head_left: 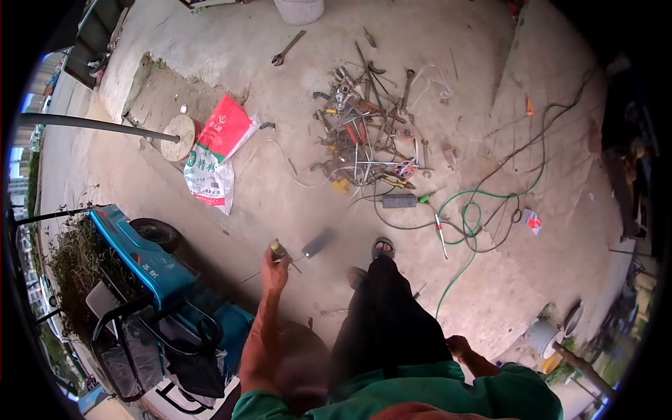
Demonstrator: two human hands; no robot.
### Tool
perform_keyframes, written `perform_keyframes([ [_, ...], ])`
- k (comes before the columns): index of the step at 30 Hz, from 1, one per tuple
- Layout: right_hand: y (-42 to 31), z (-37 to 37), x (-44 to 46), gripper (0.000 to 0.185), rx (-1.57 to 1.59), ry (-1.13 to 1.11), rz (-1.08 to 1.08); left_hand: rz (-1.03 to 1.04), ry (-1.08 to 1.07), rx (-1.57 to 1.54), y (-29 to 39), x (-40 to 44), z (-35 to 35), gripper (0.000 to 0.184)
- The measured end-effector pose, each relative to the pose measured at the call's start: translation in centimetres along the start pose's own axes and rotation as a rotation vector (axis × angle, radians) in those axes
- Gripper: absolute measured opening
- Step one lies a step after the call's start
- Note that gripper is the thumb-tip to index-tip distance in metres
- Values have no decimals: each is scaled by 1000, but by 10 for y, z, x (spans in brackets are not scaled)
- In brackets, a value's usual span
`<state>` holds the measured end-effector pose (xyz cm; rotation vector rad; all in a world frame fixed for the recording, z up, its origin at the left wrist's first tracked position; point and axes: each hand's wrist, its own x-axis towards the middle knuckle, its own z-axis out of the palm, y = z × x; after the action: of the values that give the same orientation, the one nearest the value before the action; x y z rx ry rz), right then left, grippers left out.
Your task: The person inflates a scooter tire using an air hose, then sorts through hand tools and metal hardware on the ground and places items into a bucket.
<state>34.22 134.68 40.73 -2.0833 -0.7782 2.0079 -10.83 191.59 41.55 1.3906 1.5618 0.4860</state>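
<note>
My left hand (277,263) is raised over the concrete, its fingers closed round a small tool with a yellowish round end (275,246); a thin dark part sticks out by the fingers, and the exact kind is unclear. Just right of it is a blurred dark grey block (319,242). My right hand (458,346) hangs low beside my dark trousers (381,315), fingers curled; whatever it may hold is hidden. Ahead on the ground lies a heap of hand tools (367,119), with wrenches and red-handled pliers among them.
A blue three-wheeler (150,262) stands at left near a pole (105,124) and a red-and-white sack (213,164). Green hose or cable (483,192) loops at right, near a grey box (399,201). A single wrench (288,49) and a white bucket (299,10) are farther off.
</note>
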Motion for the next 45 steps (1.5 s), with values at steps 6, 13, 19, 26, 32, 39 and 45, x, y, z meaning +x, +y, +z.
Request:
perform_keyframes([
  [6, 11, -15, 84, 12, 986, 142, 311, 20, -28, 118, 58, 89, -40, 56],
  [13, -346, -156, 166, 14, 822, 226, 296, -450, -30, 551, 8, 72, -135, 40],
  [19, -491, -207, 187, 13, 879, 231, 241, -660, -103, 332, 58, 102, -164, 39],
  [26, -501, -244, 244, 23, 939, 192, 440, -674, -295, 560, 82, 303, -186, 59],
  [32, -587, -263, 286, 21, 1018, 135, 439, -40, -355, 735, 189, 652, -190, 62],
  [39, -847, -296, 317, 14, 964, 189, 430, -157, -350, 141, 532, 959, -86, 52],
  [45, -872, -323, 323, 13, -369, 273, -126, 225, -200, 479, 573, 1108, -28, 71],
])
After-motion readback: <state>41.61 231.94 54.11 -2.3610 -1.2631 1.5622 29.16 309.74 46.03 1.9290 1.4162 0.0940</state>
